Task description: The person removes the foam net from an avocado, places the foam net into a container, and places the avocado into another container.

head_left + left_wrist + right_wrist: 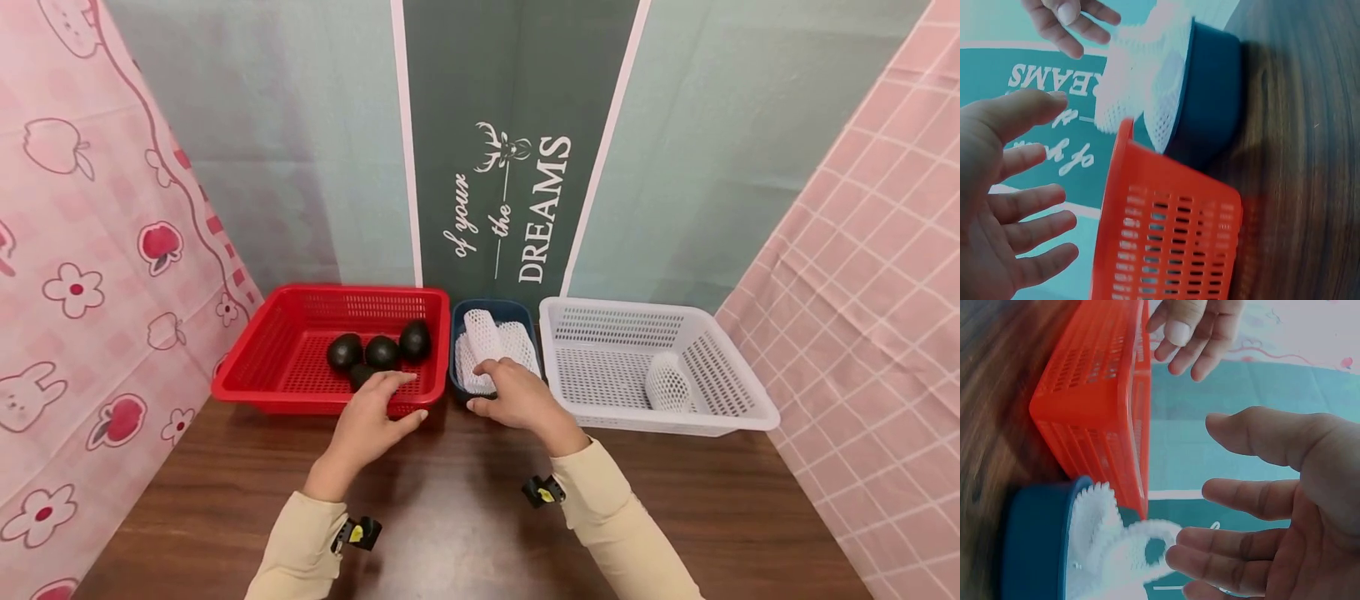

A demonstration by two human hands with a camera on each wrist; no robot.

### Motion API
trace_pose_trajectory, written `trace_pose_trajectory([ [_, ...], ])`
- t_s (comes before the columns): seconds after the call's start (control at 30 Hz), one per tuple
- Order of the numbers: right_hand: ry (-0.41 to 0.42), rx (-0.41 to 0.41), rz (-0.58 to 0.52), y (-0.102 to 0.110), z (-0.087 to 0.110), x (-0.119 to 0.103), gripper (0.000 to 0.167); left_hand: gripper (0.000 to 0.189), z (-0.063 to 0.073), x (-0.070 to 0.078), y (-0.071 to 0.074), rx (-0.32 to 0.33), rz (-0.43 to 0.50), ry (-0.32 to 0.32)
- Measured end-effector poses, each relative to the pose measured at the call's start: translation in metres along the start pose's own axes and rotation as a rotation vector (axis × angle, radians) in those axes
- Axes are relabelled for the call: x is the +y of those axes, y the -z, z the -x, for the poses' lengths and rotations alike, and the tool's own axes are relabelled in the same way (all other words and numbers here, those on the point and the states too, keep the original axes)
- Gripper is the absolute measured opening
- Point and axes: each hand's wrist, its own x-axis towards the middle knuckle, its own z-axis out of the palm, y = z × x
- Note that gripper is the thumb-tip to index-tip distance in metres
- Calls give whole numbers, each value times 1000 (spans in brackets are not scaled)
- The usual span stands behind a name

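Observation:
Several dark avocados (382, 353) lie in the red basket (281, 406). My left hand (367, 425) hovers over that basket's front rim with fingers spread, holding nothing; it partly hides the nearest avocado. The small blue container (1213, 94) is filled with white foam net sleeves (483, 335). My right hand (521, 398) is held over its front edge, fingers apart and slightly bent. In the right wrist view, its fingertips (1179, 556) appear beside a sleeve's round opening; whether they touch it I cannot tell.
To the right stands a white basket (637, 419) with one net-covered object (667, 385) inside. All three containers stand in a row on the brown wooden table (450, 517), against a green printed cloth (517, 50). Pink patterned cloths flank both sides.

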Motion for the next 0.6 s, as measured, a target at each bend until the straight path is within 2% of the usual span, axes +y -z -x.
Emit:
trace_pose_trajectory([
  [0.2,-56,-21,32,3,8,10,45,52,-1,10,-8,-21,-95,-75],
  [0.6,-123,-12,44,5,20,35,44,50,-3,24,-19,-77,-133,-102],
])
